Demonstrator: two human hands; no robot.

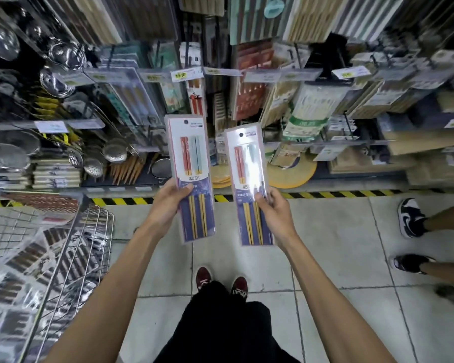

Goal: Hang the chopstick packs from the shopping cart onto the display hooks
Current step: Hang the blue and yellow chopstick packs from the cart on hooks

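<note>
At arm's length before the shelving: left thumb (186,189) lies flat across the front of one chopstick pack (190,163), the other fingers curled behind it and out of sight, so the left hand (168,205) grips the pack at about mid-length. Right hand (273,209) holds a second pack (247,179) the same way, thumb on the front, fingertips wrapping the right edge. Both packs are upright and side by side, not touching, with their hang holes uppermost. Glare hides much of the second pack's print. Neither hole is on a hook; both packs sit in the air in front of the lower shelves. Beyond them, the display hooks (296,52) carry rows of other chopstick packs behind price tags (186,74). I cannot tell which hook is meant for this pair. To the left, the shopping cart (95,226) holds a loose heap of dark-stick packs (37,260), many by the look of it. Judgement: two packs are taken up but not yet hung, and the bulk of the load is unhandled, so the task is far from finished. Off to the right stand another person's feet (410,218), well clear of the arms.
</note>
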